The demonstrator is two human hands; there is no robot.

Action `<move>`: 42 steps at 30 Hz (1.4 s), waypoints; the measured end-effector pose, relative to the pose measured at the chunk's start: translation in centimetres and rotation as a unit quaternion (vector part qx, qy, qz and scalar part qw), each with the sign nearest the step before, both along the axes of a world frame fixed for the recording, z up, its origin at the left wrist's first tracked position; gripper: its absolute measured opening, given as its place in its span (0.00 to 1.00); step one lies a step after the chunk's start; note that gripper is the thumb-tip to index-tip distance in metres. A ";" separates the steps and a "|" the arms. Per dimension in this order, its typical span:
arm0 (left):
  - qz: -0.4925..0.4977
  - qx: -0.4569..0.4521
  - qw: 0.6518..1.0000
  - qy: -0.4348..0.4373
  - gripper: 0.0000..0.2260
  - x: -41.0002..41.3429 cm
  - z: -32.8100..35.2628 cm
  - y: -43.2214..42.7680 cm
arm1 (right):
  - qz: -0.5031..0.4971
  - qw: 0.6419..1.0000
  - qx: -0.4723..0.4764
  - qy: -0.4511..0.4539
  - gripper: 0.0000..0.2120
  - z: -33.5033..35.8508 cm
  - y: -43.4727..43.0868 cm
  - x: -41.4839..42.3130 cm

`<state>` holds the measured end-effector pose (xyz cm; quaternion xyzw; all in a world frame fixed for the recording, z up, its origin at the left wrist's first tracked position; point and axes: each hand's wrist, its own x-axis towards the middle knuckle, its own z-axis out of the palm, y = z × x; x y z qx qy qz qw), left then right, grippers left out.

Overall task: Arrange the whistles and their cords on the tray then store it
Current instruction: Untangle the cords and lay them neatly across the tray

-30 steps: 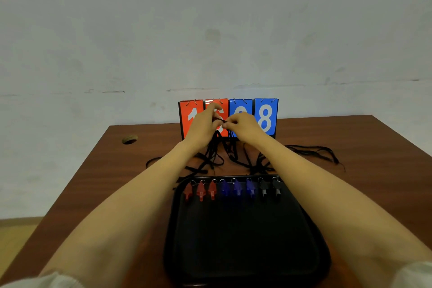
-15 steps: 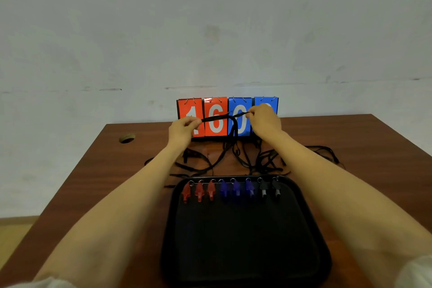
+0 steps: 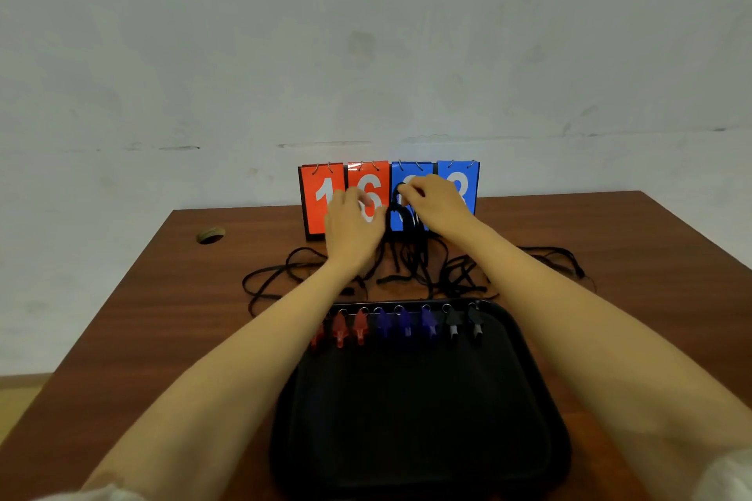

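Head view. The right hand [image 3: 437,205] pinches a black cord [image 3: 395,211] between thumb and fingertips, raised above the table [image 3: 122,317]. From the pinch the cord arcs down and to the left in a short loop. Just left of the grip, the left hand [image 3: 353,226] is held at about the same height, fingers pointing away from the person. Blur makes it unclear whether this hand also holds the cord, so its state cannot be told. Directly behind the grip stands a flip scoreboard [image 3: 315,193] of 4 cards: 2 orange-red showing 1 and 6, and 2 blue whose digits the hands partly hide. Below the grip and slightly nearer the person, the other cords [image 3: 411,273] lie in a loose tangle on the table, with loops trailing out to the left and right. Nearer still, under both forearms, sits a black tray [image 3: 547,411]. In it, 8 whistles [image 3: 405,326] lie in 1 row along the far edge, the edge closest to the grip: 3 red on the left, 3 blue in the middle and 2 black on the right, each with a small metal ring at its far end. Far left of the grip, a round hole [image 3: 210,235] opens in the table top.
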<state>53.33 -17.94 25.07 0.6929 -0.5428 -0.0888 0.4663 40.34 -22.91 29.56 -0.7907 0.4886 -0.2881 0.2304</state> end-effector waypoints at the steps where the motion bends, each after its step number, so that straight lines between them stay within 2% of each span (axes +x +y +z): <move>1: -0.018 0.000 1.000 0.008 0.09 -0.9 0.4 0.4 | 0.001 1.000 -0.001 0.001 0.17 0.1 0.0 0.1; 3: -0.055 0.048 0.996 0.047 0.12 -1.8 0.4 0.5 | 0.001 1.000 -0.001 0.002 0.17 0.2 -0.1 0.2; 7: -0.083 0.095 0.972 0.197 0.13 -2.2 1.1 0.0 | 0.005 1.000 0.009 0.000 0.16 0.3 -0.1 0.0; 9: -0.112 0.109 0.965 0.208 0.11 -2.1 1.4 0.0 | 0.009 1.000 0.013 -0.007 0.15 0.3 0.0 -0.1; 11: -0.148 0.105 0.969 0.165 0.14 -1.7 1.3 0.1 | 0.010 1.000 0.013 -0.011 0.15 0.5 0.1 -0.2; 13: -0.157 0.076 0.975 0.138 0.11 -1.2 1.2 0.4 | 0.003 1.000 0.006 -0.005 0.15 0.6 -0.1 -0.3; 18: -0.078 0.024 0.985 0.152 0.10 1.6 0.6 0.1 | -0.068 0.997 -0.003 0.032 0.15 -0.2 -1.5 -1.6; 20: -0.011 0.065 0.989 0.135 0.12 3.3 -0.5 0.0 | -0.101 0.994 0.002 0.032 0.14 -0.5 -1.9 -2.3; 22: 0.050 0.141 0.986 0.079 0.15 5.0 -2.0 0.1 | -0.115 0.993 0.001 0.015 0.15 -0.9 -2.1 -2.9; 24: 0.070 0.223 0.972 0.039 0.12 6.2 -3.4 0.3 | -0.095 0.995 -0.004 0.004 0.18 -1.3 -2.2 -3.1; 27: 0.041 0.288 0.956 -0.020 0.14 5.9 -4.0 0.3 | -0.053 0.999 0.007 -0.004 0.16 -1.7 -1.8 -2.8; 28: 0.024 0.273 0.961 -0.031 0.17 5.4 -3.7 0.2 | -0.040 0.999 0.008 -0.006 0.15 -1.6 -1.6 -2.6; 31: -0.066 0.153 0.986 -0.009 0.23 2.6 -1.5 -0.1 | -0.008 1.000 -0.003 -0.016 0.14 -1.3 -1.2 -1.9; 33: -0.143 0.105 0.984 -0.006 0.23 0.9 0.2 -0.5 | 0.001 1.000 -0.016 -0.021 0.14 -0.9 -1.0 -1.5; 35: -0.171 0.093 0.980 -0.037 0.18 0.2 1.2 -1.0 | -0.002 0.999 -0.030 -0.031 0.14 -0.6 -1.1 -1.3; 37: -0.138 0.085 0.985 -0.063 0.12 0.3 1.6 -1.7 | -0.018 0.998 -0.038 -0.045 0.14 -0.4 -1.4 -1.3; 39: -0.086 0.104 0.987 -0.087 0.11 1.0 1.4 -2.2 | -0.047 0.996 -0.035 -0.062 0.13 -0.3 -1.8 -1.6; 42: 0.009 0.206 0.960 -0.189 0.11 3.3 0.4 -2.3 | -0.076 0.993 -0.026 -0.083 0.14 -0.4 -2.2 -2.2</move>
